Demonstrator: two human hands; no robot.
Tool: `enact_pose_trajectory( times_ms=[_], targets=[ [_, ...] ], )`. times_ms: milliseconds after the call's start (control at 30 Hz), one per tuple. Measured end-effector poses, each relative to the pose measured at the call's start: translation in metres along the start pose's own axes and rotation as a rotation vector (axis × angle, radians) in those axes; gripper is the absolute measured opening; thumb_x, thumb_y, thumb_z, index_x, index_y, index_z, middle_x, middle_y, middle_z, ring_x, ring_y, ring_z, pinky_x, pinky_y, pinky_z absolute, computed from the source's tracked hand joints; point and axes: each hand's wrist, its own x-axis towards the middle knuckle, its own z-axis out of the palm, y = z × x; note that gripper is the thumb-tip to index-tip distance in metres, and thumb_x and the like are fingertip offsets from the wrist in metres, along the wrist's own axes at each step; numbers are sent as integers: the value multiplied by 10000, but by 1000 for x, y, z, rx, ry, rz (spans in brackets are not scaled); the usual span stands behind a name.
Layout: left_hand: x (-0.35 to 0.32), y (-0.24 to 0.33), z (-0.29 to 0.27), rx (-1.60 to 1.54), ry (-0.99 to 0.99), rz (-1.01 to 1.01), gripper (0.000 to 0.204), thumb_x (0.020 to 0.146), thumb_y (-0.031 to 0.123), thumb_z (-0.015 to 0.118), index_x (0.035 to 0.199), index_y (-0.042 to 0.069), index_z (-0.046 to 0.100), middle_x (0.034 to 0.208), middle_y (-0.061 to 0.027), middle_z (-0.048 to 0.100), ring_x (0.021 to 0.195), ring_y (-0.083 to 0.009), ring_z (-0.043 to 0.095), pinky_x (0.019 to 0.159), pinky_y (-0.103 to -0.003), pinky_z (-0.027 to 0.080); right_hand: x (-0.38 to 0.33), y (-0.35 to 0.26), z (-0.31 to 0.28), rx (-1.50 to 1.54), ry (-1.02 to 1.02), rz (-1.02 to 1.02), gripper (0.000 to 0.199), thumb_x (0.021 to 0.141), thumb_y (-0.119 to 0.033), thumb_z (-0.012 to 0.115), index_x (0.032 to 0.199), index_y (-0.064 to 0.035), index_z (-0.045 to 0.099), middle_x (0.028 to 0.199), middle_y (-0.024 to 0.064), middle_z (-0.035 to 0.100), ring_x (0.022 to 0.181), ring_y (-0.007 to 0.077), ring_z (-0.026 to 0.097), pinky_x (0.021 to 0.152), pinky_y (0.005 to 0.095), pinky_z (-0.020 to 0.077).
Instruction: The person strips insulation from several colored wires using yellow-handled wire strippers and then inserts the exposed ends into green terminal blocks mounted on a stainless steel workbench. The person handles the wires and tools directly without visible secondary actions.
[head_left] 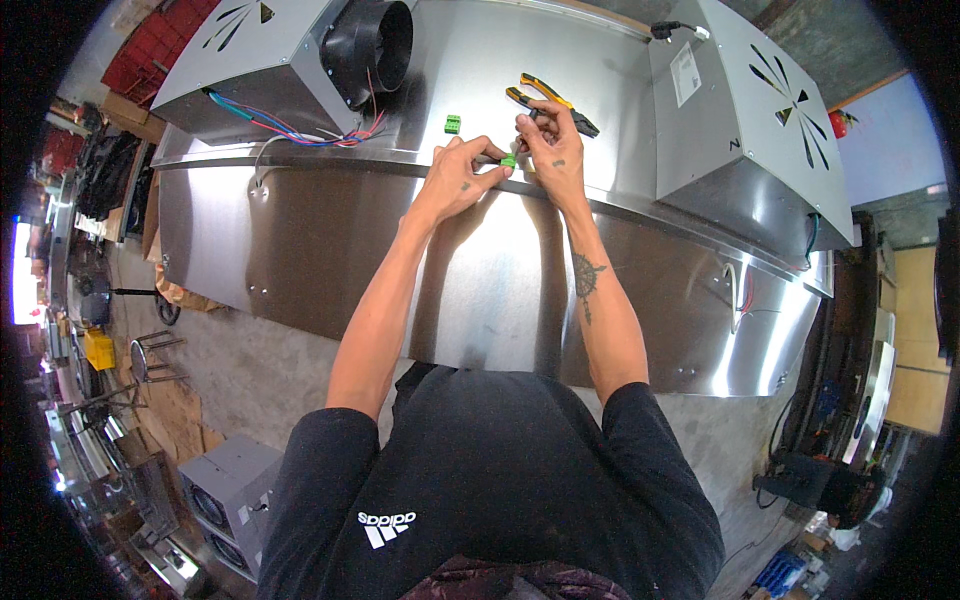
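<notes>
My left hand [462, 178] pinches a small green terminal block [508, 161] between thumb and fingertips, near the front edge of the stainless steel surface. Close beside it on the right, my right hand [555, 150] is closed, its fingertips pinched together just above the block. Whatever sits in those fingers is too small and too hidden to name. A second green terminal block [453, 124] rests on the steel beyond my left hand. Pliers with yellow and black handles [528, 79] lie behind my right hand, which partly covers them; their dark jaws point right.
At the left stands a grey metal box [270, 75] with a black round duct collar [372, 50] and loose coloured wires [290, 130]. Another grey box [745, 110] with a black plug [675, 31] on top stands at the right. White cable [733, 290] hangs from the steel front.
</notes>
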Motion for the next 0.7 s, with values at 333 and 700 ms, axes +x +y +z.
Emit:
enact_pose_trajectory(
  times_ms=[333,700],
  targets=[
    [-1,0,-2,45,8,11,374,931,437,799,1117,113,779,884,-104,646,861,-242,599,836,-405,498,1,2,-2,-20,-36,10,315,1047,-182,711,1301,-28,607,945,61,697,830,101,664,711,267,560],
    [3,-6,2,28,21,-11,363,964,424,762,1076,79,772,850,-119,636,783,-237,573,753,-401,488,5,13,-10,46,-187,-4,304,1104,-176,607,1370,-42,550,1013,102,725,856,114,672,772,275,562]
  ],
)
